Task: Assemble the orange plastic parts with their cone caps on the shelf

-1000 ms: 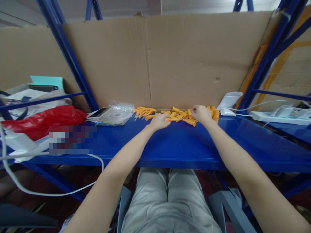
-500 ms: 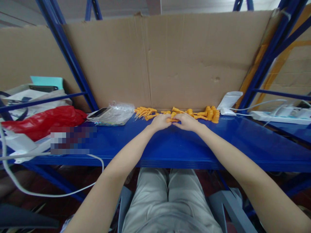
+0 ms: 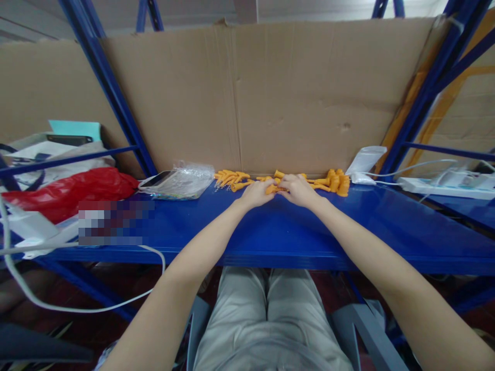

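Observation:
Between my two hands is a small orange plastic piece (image 3: pixel 272 189), partly covered by fingers. My left hand (image 3: pixel 257 194) is closed around its left end. My right hand (image 3: pixel 298 190) is closed on its right end, fingertips almost meeting those of the left. Behind the hands, at the back of the blue shelf (image 3: pixel 278 232), lie more orange pieces. Slim flared ones (image 3: pixel 231 178) with small metal chains lie in a heap on the left. Thicker rounded ones (image 3: pixel 339 181) stand grouped on the right. The exact kind of these pieces is too small to tell.
A clear plastic bag (image 3: pixel 189 181) and a phone (image 3: pixel 158 179) lie left of the pieces, beside a red plastic bag (image 3: pixel 81 190). On the right are a white pouch (image 3: pixel 365 159) and a power strip (image 3: pixel 444 186). A cardboard sheet (image 3: pixel 294 98) walls the back.
My right hand has shifted slightly left and its fingers now cover more of the orange piece. The left hand has stayed nearly in place, still on the piece.

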`<state>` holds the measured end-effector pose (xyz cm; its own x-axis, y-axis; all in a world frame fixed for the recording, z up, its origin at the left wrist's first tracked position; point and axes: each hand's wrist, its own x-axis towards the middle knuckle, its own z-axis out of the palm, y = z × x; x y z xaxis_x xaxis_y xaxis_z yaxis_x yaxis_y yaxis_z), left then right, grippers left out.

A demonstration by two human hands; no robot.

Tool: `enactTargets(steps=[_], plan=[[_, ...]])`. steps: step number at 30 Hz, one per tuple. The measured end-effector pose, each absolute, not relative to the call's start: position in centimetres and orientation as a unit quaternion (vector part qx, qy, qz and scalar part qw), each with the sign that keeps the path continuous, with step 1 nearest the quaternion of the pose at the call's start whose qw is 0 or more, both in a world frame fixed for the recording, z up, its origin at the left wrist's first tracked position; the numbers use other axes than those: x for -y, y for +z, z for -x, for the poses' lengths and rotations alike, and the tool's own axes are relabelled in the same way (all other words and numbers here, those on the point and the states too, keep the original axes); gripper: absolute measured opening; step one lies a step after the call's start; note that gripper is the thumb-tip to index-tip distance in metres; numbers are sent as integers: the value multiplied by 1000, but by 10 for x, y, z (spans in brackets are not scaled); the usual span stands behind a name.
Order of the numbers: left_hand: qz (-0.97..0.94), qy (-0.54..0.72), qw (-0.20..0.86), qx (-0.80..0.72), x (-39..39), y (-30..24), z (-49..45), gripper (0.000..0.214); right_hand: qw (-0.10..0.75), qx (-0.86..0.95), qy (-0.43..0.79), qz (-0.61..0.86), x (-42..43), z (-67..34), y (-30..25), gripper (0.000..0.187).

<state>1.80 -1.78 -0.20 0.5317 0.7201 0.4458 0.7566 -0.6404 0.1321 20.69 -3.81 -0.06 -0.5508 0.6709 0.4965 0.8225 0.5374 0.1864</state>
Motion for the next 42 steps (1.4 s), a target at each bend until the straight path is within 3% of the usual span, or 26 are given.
enactTargets(steps=[4,8,13,16,19,30,42], plan=[[884,-276,20,378,13,-4,-17,60,170,827,-225,486,41,-208,4,23],[885,-303,4,353,7,-6,-16,65,197,790,-194,548,37,-217,5,19],[885,-313,-4,345,2,-9,-17,47,370,710,-77,594,21,-233,0,16],[896,-300,-9,327,3,-11,-19,33,474,667,70,570,16,-230,-2,27],[911,-292,-27,291,8,-11,-22,30,522,623,224,538,21,-219,0,37],[908,-296,-71,287,17,-13,-32,24,546,590,344,485,34,-207,5,43],[835,-349,-295,308,17,-15,-39,14,547,530,435,479,29,-203,-4,46]])
